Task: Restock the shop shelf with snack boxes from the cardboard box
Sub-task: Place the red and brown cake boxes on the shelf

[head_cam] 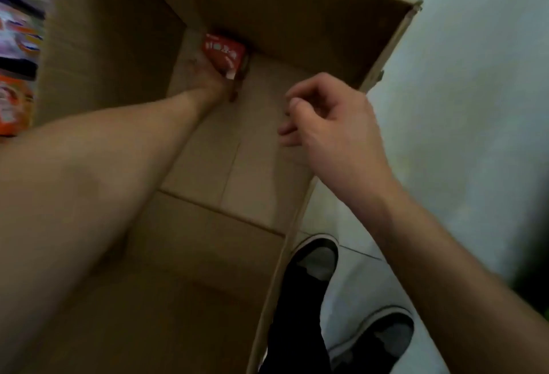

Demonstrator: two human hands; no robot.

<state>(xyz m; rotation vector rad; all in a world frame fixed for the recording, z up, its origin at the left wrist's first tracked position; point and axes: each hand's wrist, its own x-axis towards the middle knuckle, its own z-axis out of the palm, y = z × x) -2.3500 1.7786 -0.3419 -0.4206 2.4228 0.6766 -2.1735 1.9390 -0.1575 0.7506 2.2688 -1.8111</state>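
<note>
Down on the pale tiled floor [463,106], one large cardboard box [267,17]: plain brown corrugated board, matte and creased, rectangular, top open, inner flaps meeting in a seam along the bottom. Nearly bare inside. At the frame's left edge, blurred, a stack of shelf packets [16,47] in purple, white and orange; number cannot be told. Two bare forearms reaching in from the near side. Two dark slip-on shoes [315,258] with white rims on the floor just beside the box's right wall.

Of the hands, two in view. Left hand [212,82] deep in the far left corner of the box, fingers wrapped around the lower end of the snack box; hand partly hidden in shadow. Right hand [326,115] hovering above the box's right side near the rim, fingers loosely curled, thumb tip toward the forefinger, holding nothing visible.

One snack box [224,53] only: small, red, glossy card, squarish face with white lettering too blurred to read, tilted, tucked against the far wall at the corner, held by the left hand.
</note>
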